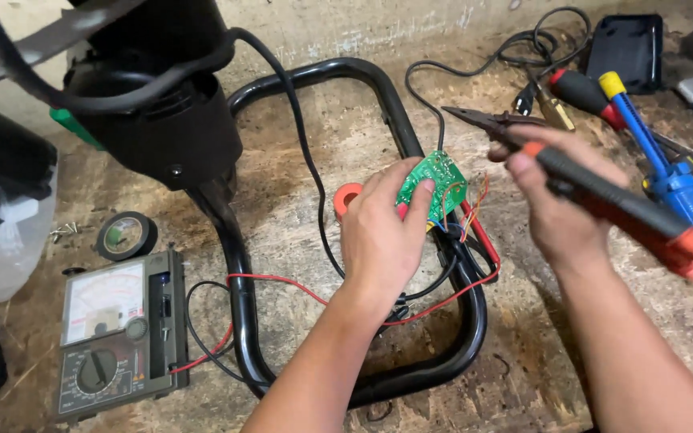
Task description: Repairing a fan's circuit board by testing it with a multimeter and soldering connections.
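My left hand (382, 232) grips a small green circuit board (435, 180) with thin coloured wires (463, 216) trailing from its lower edge. An orange ring-shaped part (346, 198) sits just left of that hand. My right hand (559, 200) holds long-nose pliers (495, 124) with black and orange handles, their pointed jaws aimed left above the board. Both hands hover over a black tubular frame (475, 321) lying on the worn wooden bench.
An analog multimeter (118, 333) lies at lower left with red and black leads (282, 281) running toward the board. A roll of black tape (126, 236) lies above it. A black cylindrical appliance body (162, 120) stands at upper left. Screwdrivers (587, 92), a blue tool (675, 184) and a black cord (539, 40) crowd the right.
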